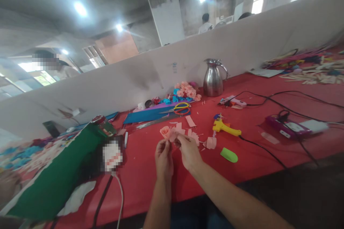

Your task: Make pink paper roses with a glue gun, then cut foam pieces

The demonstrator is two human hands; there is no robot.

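My left hand pinches the base of a peach paper flower, holding it upright above the red table. Against the flower's right side, my right hand has its fingers closed on a thin peach paper petal. Cut peach paper pieces lie just behind and to the right of my hands. Farther right rests a yellow glue gun with a black cord, and nearer to me a bright green oval piece.
Scissors lie on blue paper behind my hands. Finished flowers and a steel jug stand by the white partition. A purple power strip with cords is at right. A green board stands at left.
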